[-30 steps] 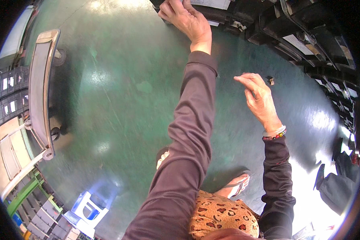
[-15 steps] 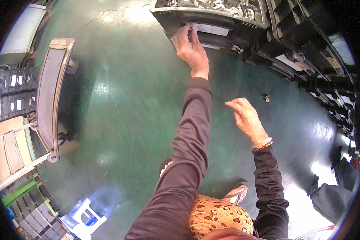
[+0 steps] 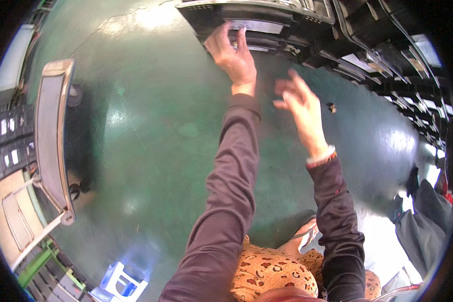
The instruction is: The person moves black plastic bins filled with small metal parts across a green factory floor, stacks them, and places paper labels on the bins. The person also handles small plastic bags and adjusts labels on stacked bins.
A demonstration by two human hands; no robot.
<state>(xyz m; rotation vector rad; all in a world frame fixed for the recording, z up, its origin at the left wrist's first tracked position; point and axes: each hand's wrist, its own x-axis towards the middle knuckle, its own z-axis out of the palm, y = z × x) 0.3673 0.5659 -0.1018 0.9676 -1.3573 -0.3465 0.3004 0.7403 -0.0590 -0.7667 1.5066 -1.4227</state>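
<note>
Black crate [image 3: 267,15] stands just beyond the left hand [image 3: 234,60], thumb and forefinger apart.

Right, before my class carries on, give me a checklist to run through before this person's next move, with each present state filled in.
1. Left hand up at the white label on the black crate: ok.
2. Left fingertips touching that label: cannot tell; they overlap it in this view.
3. Right hand free: ok; it looks empty, fingers spread, slightly blurred.
4. Green floor free of scraps: not ok; a small brownish scrap lies to the right hand's right.
5. Trolley apart from both hands: ok; it stands well to the left.
6. Crate's fill level: cannot tell; the picture's upper edge cuts it off.
</note>
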